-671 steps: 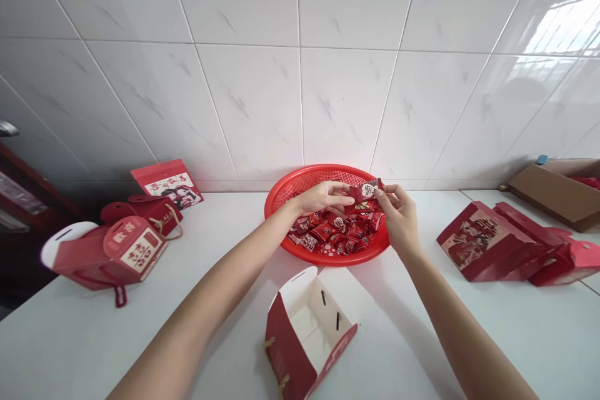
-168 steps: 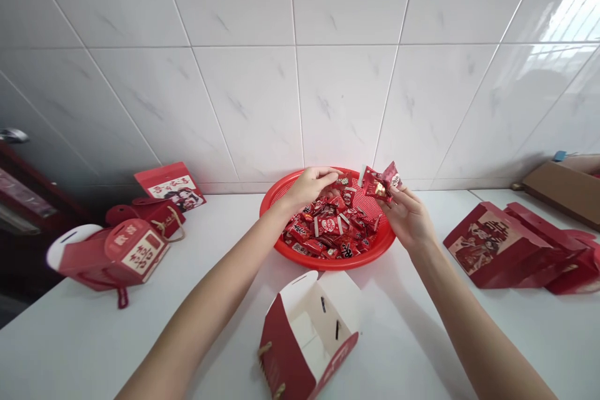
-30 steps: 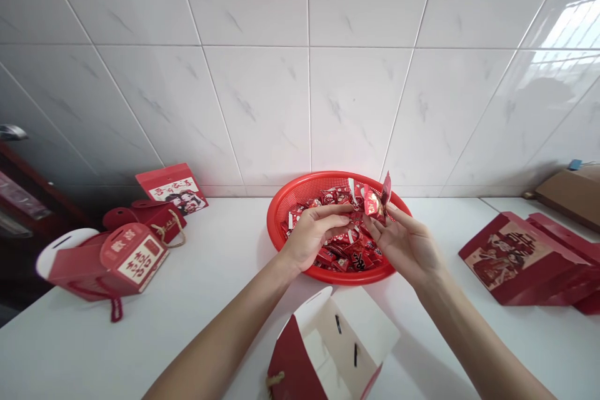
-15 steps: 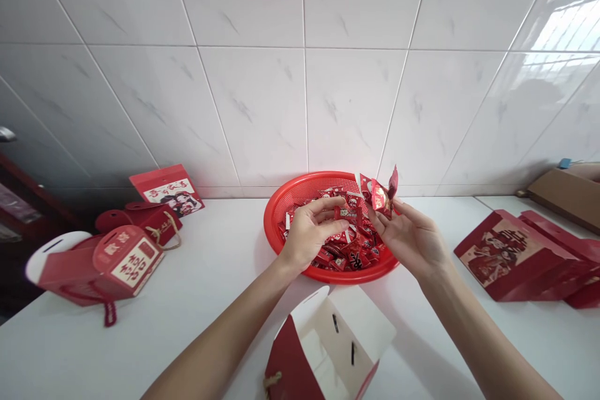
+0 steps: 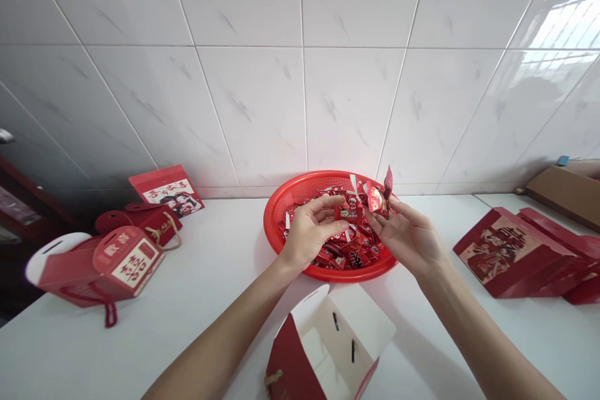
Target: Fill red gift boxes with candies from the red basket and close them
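A red plastic basket (image 5: 276, 200) of red-wrapped candies (image 5: 347, 259) stands against the wall. Over its middle, my left hand (image 5: 307, 228) pinches a small red wrapped candy (image 5: 349, 215) between thumb and fingers. My right hand (image 5: 410, 234) is above the basket's right side, palm up, its fingers curled round several wrapped candies (image 5: 377, 197) that stick up from it. In front of the basket sits a red gift box (image 5: 293, 356) with its white flaps spread; two dark slots show on the inside of one flap.
To the left are a red gift box (image 5: 105, 265) with a cord, a smaller red box (image 5: 159, 222) and an upright printed card box (image 5: 171, 190). Several red boxes (image 5: 520, 256) lean together at the right, by a brown cardboard box (image 5: 565, 194). A white tiled wall (image 5: 253, 119) closes off the back.
My right hand has shifted slightly left and lower with its candies, toward my left hand. The left hand stays nearly where it was, still pinching its candy.
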Motion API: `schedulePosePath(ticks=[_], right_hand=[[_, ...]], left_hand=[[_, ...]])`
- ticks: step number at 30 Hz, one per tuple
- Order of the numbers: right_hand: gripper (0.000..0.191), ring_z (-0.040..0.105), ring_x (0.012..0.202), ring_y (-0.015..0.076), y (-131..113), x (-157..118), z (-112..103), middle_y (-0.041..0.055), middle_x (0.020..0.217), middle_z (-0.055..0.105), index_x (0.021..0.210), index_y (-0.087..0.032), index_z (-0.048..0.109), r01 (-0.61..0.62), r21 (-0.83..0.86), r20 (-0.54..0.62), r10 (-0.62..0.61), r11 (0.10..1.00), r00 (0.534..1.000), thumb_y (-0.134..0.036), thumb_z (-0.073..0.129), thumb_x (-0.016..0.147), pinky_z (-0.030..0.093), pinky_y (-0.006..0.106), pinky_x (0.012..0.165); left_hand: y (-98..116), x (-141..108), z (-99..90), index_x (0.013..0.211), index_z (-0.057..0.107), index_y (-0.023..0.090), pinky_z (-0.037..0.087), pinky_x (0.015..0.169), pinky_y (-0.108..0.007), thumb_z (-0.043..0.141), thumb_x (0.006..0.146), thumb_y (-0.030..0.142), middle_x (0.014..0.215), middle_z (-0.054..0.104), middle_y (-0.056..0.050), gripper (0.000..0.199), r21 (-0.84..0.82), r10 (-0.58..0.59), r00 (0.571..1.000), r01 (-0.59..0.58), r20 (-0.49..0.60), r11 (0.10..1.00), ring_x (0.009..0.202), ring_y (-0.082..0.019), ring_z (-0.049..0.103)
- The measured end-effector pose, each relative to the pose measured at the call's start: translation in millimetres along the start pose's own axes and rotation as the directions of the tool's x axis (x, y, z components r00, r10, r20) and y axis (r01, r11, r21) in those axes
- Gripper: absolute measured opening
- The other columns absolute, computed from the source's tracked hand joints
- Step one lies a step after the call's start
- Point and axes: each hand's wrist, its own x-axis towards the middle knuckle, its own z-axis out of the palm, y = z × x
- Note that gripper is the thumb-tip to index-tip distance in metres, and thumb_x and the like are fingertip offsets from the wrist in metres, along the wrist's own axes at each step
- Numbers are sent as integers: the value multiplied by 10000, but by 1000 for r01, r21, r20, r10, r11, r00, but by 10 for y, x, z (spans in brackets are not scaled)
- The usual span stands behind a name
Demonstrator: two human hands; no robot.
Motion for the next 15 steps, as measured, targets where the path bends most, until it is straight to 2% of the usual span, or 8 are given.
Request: schedulePosePath(ticks=[6,15], right_hand=[[123,741,867,151,1,-1,-14,14,945,789,842,-202,743,-10,-9,22,10,1000,1000,-148,791,743,622,252,861],[183,730,855,156,24,12,-35,22,971,794,921,-192,760,-3,-30,43,4,1000,999,-175,815,747,625,245,819]], left_hand=[[4,1,9,951,777,199,583,927,-392,916,556,155,1025,775,-47,421,7,5,1000,-5,7,1000,979,-232,709],[8,-4,4,1014,780,209,592,885,-394,889,595,148,1050,772,-59,438,48,-9,1000,9,12,999,988,-248,707]])
